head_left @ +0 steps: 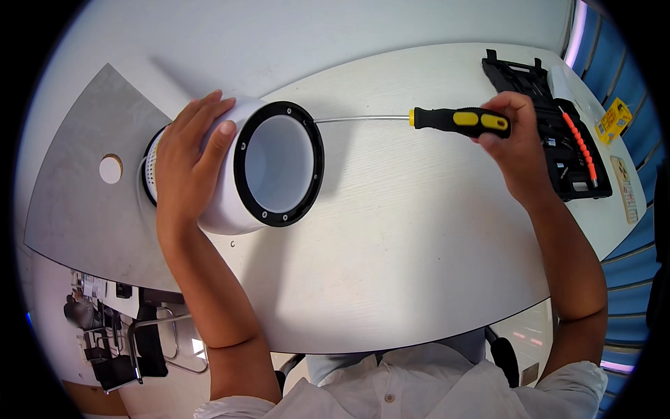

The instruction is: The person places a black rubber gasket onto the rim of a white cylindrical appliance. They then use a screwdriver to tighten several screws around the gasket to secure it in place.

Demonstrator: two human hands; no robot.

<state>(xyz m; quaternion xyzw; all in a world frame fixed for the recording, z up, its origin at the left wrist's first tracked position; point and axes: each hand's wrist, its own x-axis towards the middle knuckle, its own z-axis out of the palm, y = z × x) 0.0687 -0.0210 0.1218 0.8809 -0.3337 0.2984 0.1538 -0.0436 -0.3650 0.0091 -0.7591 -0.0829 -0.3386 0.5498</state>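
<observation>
A white cylindrical appliance (230, 216) lies on its side at the left of the table, its open end facing right. Around that end runs a black ring (276, 222) with several screws in it. My left hand (192, 150) rests over the white body, fingers spread and pressed on its top. In my right hand (515, 143) is a screwdriver (447, 120) with a black and yellow handle, gripped at the handle's end. Its long shaft points left, and the tip meets the ring's upper right, where the screw head is too small to make out.
An open black tool case (583, 188) lies at the right, with an orange flexible shaft (579, 143) on it. Beside it stands a yellow box (614, 120). The white table (391, 279) meets a grey section (77, 188) with a round hole. Chairs (143, 349) stand beyond the left edge.
</observation>
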